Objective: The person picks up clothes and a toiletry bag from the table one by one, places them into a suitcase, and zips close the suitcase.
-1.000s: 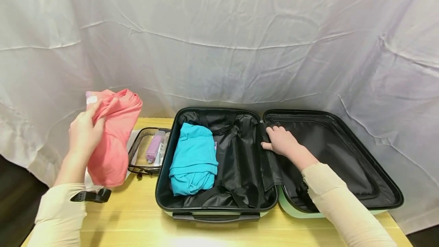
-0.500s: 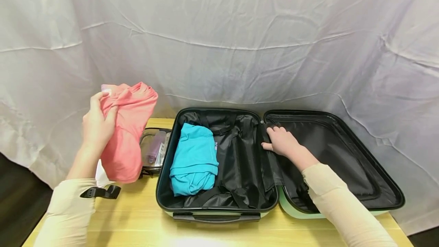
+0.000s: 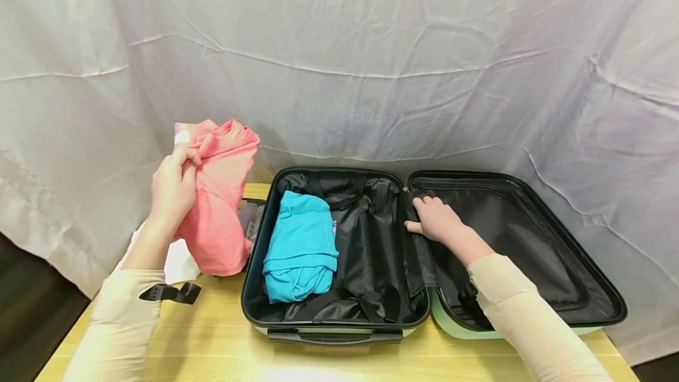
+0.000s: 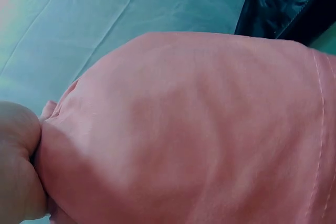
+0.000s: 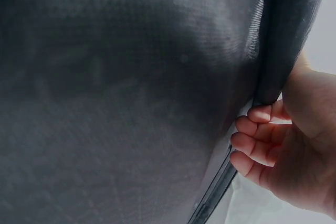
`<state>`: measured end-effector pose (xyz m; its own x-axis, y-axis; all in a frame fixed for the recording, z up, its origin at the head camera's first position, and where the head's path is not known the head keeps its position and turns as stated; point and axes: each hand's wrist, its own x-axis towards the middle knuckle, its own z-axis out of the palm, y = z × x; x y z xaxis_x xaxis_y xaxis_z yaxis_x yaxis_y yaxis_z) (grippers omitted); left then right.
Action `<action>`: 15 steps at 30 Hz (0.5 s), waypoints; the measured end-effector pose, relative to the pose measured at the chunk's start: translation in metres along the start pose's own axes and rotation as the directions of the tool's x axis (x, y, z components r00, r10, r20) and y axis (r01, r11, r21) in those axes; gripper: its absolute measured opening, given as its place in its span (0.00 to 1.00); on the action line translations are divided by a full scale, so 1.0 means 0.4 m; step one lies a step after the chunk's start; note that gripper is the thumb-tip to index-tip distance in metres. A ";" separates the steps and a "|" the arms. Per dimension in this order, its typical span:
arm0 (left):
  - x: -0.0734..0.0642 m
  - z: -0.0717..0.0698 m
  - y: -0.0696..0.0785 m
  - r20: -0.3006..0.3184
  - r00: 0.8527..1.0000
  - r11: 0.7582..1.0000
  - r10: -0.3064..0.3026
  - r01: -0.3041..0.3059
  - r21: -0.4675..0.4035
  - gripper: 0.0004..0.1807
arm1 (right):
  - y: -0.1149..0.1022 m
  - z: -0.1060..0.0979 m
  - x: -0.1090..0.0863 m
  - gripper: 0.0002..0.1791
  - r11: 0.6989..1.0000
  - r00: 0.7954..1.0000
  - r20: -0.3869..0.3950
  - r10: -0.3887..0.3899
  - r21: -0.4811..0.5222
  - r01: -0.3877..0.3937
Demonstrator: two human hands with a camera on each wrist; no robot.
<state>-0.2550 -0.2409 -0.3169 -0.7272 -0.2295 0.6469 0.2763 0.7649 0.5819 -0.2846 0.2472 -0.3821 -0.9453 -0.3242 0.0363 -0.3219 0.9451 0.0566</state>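
Pink cloth (image 3: 220, 211) hangs at the left of the scene, clamped between the fingers and thumb of your left hand (image 3: 174, 187) and raised over the table (image 3: 223, 323). A pale label (image 3: 182, 136) shows at its far left corner. Nearer you, a black strap (image 3: 170, 293) sits at your cream left sleeve (image 3: 119, 317), and something white (image 3: 180, 264) lies beneath your wrist, mostly hidden.

Just right of your pink cloth, a see-through case (image 3: 254, 223) peeks out, largely covered by it. Next comes the suitcase (image 3: 335, 324), spread open on the table, its handle (image 3: 334, 338) toward you. Folded blue cloth (image 3: 299, 246) lies in the left part of its left half, with black lining (image 3: 366, 246) bare to the right.

At the seam between the halves, your right hand (image 3: 437, 220) has its fingers curled on the edge of a black flap (image 3: 421, 261). Farther right lies the other half (image 3: 509, 246), black inside. A pale curtain (image 3: 339, 75) hangs across the far side.
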 end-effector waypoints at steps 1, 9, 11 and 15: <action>0.000 0.004 0.002 0.008 1.000 1.000 0.014 -0.014 -0.002 0.09 | 0.000 0.000 0.000 0.34 1.000 1.000 -0.001 0.001 0.002 -0.001; -0.004 0.033 0.029 0.041 0.997 0.997 0.069 -0.067 -0.032 0.13 | -0.001 0.000 0.001 0.34 1.000 1.000 0.003 0.003 0.012 -0.004; -0.004 0.039 0.039 0.055 0.996 0.997 0.074 -0.072 -0.039 0.14 | -0.001 0.001 0.000 0.34 1.000 1.000 0.002 0.004 0.015 -0.004; -0.001 0.048 0.063 0.084 0.994 0.997 0.064 -0.060 -0.046 0.16 | 0.001 0.001 -0.001 0.34 1.000 1.000 -0.001 0.004 0.017 -0.004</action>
<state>-0.2600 -0.2099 -0.3119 -0.7582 -0.1288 0.6391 0.3483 0.7486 0.5641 -0.2844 0.2477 -0.3827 -0.9466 -0.3202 0.0373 -0.3188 0.9470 0.0393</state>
